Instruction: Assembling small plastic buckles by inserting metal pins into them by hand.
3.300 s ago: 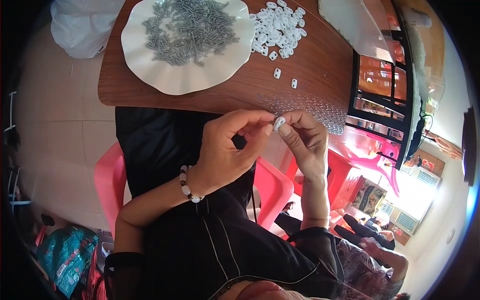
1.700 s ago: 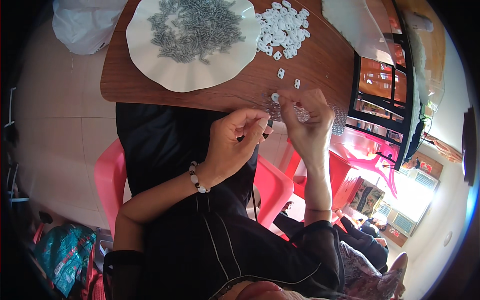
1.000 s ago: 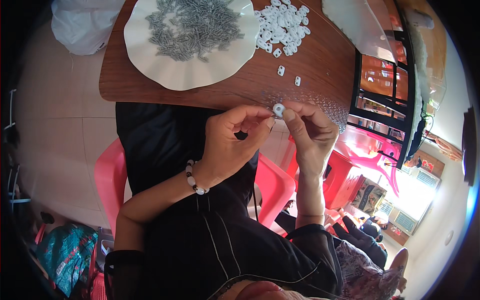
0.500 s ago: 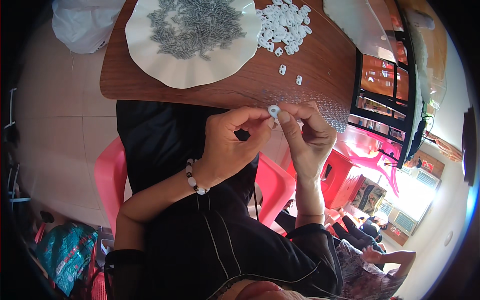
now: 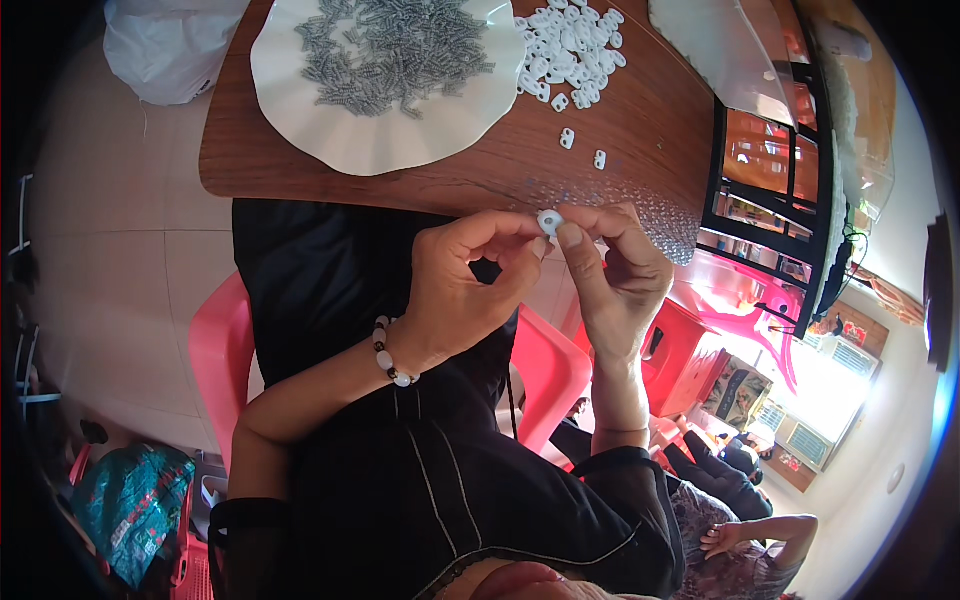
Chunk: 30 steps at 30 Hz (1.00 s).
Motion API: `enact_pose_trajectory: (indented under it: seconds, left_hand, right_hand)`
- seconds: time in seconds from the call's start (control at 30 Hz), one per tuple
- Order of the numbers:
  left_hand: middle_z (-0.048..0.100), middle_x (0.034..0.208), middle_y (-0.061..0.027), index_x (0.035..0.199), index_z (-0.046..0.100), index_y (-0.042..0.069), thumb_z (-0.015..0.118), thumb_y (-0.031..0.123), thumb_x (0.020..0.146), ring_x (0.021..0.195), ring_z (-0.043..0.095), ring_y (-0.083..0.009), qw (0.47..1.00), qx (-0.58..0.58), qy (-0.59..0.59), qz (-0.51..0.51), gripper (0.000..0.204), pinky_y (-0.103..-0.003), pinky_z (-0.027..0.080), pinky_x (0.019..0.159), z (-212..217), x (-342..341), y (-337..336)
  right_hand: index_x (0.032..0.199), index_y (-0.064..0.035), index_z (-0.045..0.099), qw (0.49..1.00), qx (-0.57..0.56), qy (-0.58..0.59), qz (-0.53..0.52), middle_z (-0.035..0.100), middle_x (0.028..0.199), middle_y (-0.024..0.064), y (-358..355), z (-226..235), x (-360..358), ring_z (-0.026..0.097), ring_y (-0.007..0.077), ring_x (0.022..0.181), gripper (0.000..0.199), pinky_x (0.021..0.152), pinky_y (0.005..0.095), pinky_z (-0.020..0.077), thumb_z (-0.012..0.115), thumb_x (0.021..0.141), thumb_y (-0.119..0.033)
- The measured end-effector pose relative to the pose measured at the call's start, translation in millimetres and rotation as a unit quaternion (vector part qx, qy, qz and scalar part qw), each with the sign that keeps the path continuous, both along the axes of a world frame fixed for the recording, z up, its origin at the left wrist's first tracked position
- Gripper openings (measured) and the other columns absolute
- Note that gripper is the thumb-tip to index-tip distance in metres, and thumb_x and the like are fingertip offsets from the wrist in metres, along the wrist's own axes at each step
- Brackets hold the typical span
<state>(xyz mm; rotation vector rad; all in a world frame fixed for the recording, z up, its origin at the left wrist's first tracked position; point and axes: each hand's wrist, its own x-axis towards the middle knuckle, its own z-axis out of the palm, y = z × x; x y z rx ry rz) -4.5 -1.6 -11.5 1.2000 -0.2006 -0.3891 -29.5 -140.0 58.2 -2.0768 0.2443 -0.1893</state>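
A small white plastic cord lock (image 5: 549, 221), oval with a round hole, is pinched between my two hands just off the table's near edge. My left hand (image 5: 468, 285) grips its left side between thumb and forefinger. On the opposite side, the thumb and forefinger of my right hand (image 5: 622, 275) are closed on it, with the other fingers curled. Beyond my hands, a pile of similar white cord locks (image 5: 572, 55) lies on the table, and a few sit apart nearer to me. A scalloped white plate (image 5: 390, 150) holds many small metal springs (image 5: 400, 60).
The brown wooden table (image 5: 240, 150) has bubble wrap (image 5: 640, 215) at its near right corner. A black-framed rack (image 5: 770, 190) stands to the right. Pink chairs (image 5: 220, 350) are near me. Another person (image 5: 745, 550) is at the lower right; a white bag (image 5: 165, 50) lies at the far left.
My hands keep their pinch on the cord lock, almost unmoved. At the lower right, the other person's arm has shifted lower and toward their body.
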Motion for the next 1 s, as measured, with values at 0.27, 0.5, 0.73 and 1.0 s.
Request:
enact_pose_trajectory:
  seconds: [0.27, 0.5, 0.73, 1.0]
  left_hand:
    - [0.07, 0.089, -0.0095, 0.099, 0.064, -0.005, 0.062, 0.003, 0.089, 0.081, 0.066, -0.0096, 1.0, 0.002, 0.018, 0.002, 0.012, -0.023, 0.052, 0.073, -1, 0, 0]
    - [0.07, 0.08, -0.0083, 0.096, 0.065, -0.004, 0.062, 0.002, 0.089, 0.075, 0.066, -0.0085, 0.999, 0.042, 0.019, -0.023, 0.01, -0.022, 0.052, 0.07, -10, -7, -3]
    - [0.07, 0.079, -0.0072, 0.094, 0.065, -0.003, 0.061, 0.001, 0.087, 0.075, 0.067, -0.0089, 0.999, 0.033, 0.038, -0.013, 0.009, -0.023, 0.052, 0.07, -15, -10, -6]
    - [0.07, 0.08, -0.0074, 0.094, 0.065, -0.003, 0.06, 0.003, 0.089, 0.074, 0.066, -0.0083, 0.998, 0.028, 0.054, -0.007, 0.009, -0.022, 0.052, 0.068, -18, -10, -7]
  right_hand:
    - [0.097, 0.0027, 0.069, 0.98, -0.097, -0.167, -0.043, 0.061, 0.082, 0.0042, 2, -15, 0, 0.052, 0.0124, 0.079, 0.015, 0.072, 0.0251, 0.0419, 0.067, 0.082, 0.003]
    - [0.092, -0.0046, 0.072, 0.945, -0.287, -0.157, 0.015, 0.063, 0.077, 0.0056, -5, -24, 6, 0.052, 0.0187, 0.074, 0.019, 0.067, 0.0296, 0.0422, 0.07, 0.076, 0.005]
    - [0.09, -0.0053, 0.072, 0.924, -0.371, -0.051, 0.076, 0.064, 0.079, 0.0057, -3, -12, 10, 0.052, 0.0225, 0.075, 0.024, 0.067, 0.0328, 0.0441, 0.066, 0.07, 0.006]
    - [0.089, -0.0049, 0.072, 0.926, -0.367, -0.046, 0.078, 0.064, 0.078, 0.0057, -3, -16, 14, 0.051, 0.0221, 0.074, 0.022, 0.066, 0.0325, 0.0437, 0.067, 0.071, 0.007]
